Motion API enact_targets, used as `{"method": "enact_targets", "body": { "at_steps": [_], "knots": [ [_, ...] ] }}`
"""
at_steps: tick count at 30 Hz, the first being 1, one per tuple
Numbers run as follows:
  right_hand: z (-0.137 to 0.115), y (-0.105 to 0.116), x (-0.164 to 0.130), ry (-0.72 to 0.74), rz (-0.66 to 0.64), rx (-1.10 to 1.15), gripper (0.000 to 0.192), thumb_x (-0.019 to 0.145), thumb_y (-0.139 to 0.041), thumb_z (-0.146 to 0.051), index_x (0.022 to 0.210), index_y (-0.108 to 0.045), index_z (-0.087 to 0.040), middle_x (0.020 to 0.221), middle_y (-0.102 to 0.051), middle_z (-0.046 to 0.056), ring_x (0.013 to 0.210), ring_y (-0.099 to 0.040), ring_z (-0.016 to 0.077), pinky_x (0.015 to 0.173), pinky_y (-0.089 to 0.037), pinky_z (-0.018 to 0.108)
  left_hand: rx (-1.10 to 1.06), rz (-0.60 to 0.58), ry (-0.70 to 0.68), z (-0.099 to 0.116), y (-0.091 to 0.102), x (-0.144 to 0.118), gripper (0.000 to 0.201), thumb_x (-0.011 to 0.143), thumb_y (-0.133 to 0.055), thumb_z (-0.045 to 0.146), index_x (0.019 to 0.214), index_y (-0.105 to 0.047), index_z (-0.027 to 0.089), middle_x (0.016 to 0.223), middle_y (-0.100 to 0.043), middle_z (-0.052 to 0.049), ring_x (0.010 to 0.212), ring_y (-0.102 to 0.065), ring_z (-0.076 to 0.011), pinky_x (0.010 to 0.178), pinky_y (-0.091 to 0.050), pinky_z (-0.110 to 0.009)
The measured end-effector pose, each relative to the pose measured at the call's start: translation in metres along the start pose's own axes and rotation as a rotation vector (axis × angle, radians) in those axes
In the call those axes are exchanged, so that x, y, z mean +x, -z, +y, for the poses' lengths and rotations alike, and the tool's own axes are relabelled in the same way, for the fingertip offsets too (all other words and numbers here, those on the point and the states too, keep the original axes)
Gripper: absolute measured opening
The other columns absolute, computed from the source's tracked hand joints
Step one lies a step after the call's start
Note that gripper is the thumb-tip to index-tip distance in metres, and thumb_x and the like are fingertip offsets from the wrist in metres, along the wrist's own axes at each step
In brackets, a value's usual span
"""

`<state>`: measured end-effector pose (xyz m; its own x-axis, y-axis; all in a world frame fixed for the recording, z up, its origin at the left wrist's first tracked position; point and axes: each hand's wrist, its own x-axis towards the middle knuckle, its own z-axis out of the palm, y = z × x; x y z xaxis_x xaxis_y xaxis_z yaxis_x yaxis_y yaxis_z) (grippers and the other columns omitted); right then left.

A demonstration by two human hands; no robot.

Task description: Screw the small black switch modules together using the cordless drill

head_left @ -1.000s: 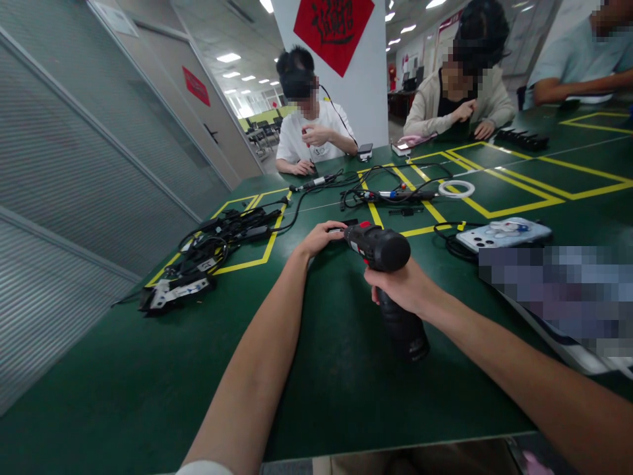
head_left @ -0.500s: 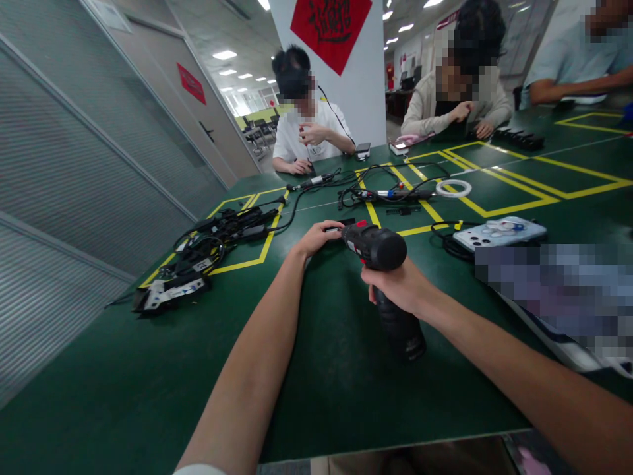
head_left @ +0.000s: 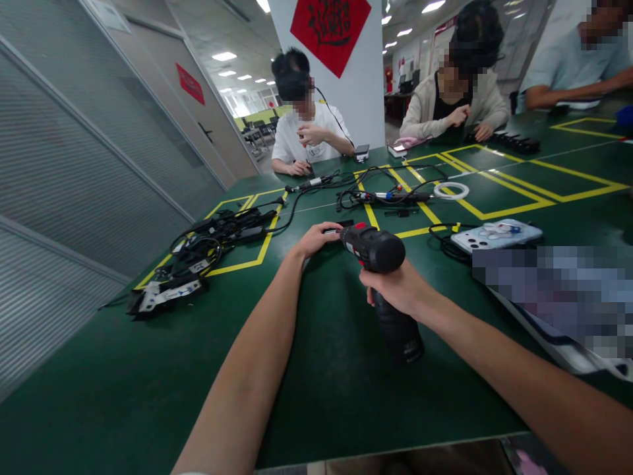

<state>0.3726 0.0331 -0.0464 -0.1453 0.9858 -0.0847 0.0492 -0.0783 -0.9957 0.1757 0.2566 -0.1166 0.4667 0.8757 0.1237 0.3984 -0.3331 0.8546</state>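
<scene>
Probably heavy and stiff, the black-and-red pistol-shaped plastic drill (head_left: 376, 248) over the green desk (head_left: 341, 396) is best taken by its handle (head_left: 399, 330), where fingers of the right hand (head_left: 393, 287) are wrapped. Beside its tip, whether fingers of the left hand (head_left: 315, 240) grip anything, I cannot tell.

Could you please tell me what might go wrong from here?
The front of the black drill, gripped in the right hand, is close beside the left hand, so a slip might hurt those fingers. The small dark part by the left hand could also shift under pressure; how firmly it is held is hard to see.
</scene>
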Motion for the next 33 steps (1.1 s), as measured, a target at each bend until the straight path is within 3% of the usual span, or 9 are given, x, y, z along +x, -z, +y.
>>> {"method": "enact_targets", "body": {
  "at_steps": [13, 33],
  "knots": [
    [-0.0012, -0.0009, 0.0003, -0.008, 0.014, -0.003, 0.020, 0.067, -0.060, -0.018, 0.085, -0.051, -0.020, 0.050, -0.055, -0.004, 0.044, -0.057, 0.0155, 0.043, -0.042, 0.024, 0.023, -0.072, -0.015, 0.0016, 0.0021, 0.0008, 0.050, 0.067, -0.071, 0.044, 0.110, -0.069, 0.018, 0.119, -0.067, -0.006, 0.110, -0.058, -0.0250, 0.101, -0.042, -0.036],
    [0.0002, 0.0008, 0.0008, 0.001, -0.001, -0.003, 0.024, 0.068, -0.058, -0.017, 0.091, -0.051, -0.019, 0.051, -0.054, -0.005, 0.045, -0.058, 0.0156, 0.043, -0.043, 0.025, -0.050, -0.068, -0.016, -0.0054, 0.0012, 0.0031, 0.050, 0.065, -0.075, 0.042, 0.109, -0.069, 0.019, 0.117, -0.068, -0.006, 0.110, -0.058, -0.0257, 0.101, -0.042, -0.037]
  ]
}}
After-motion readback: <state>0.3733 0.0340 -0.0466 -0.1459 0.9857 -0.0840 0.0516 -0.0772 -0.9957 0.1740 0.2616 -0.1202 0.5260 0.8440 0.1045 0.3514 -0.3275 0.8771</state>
